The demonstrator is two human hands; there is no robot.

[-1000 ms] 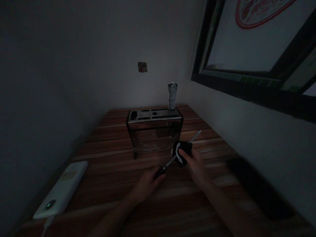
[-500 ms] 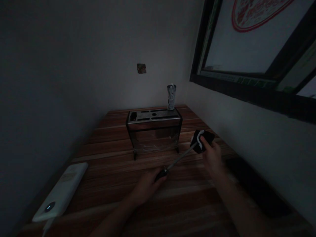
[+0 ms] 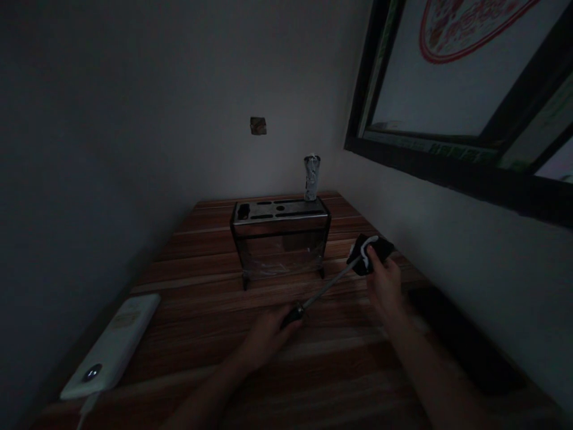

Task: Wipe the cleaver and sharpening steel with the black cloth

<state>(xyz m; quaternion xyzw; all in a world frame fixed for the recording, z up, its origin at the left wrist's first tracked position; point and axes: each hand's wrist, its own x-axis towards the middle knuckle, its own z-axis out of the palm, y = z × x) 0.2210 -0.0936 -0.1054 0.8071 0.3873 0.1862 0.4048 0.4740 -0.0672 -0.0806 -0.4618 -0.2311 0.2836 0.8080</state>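
Observation:
My left hand (image 3: 271, 331) is closed around the black handle of a sharpening steel (image 3: 329, 286). Its thin grey rod slants up and to the right, away from me. My right hand (image 3: 385, 286) pinches a black cloth with a white edge (image 3: 378, 246) around the far part of the rod, which hides the tip. Beyond my hands stands a knife rack (image 3: 293, 209) on dark legs, with a metal top cut with slots and a round hole. A handle in crinkled wrapping (image 3: 311, 179) sticks up from its right end.
A white power bank (image 3: 119, 340) with a cable lies on the wood-grain table (image 3: 201, 334) at the left. A long dark object (image 3: 461, 340) lies along the right wall. A dark-framed window (image 3: 430, 161) is set above it. The room is dim.
My right hand and the cloth have slid along the rod, up and to the right, toward its tip, baring more of it. My left hand has barely moved.

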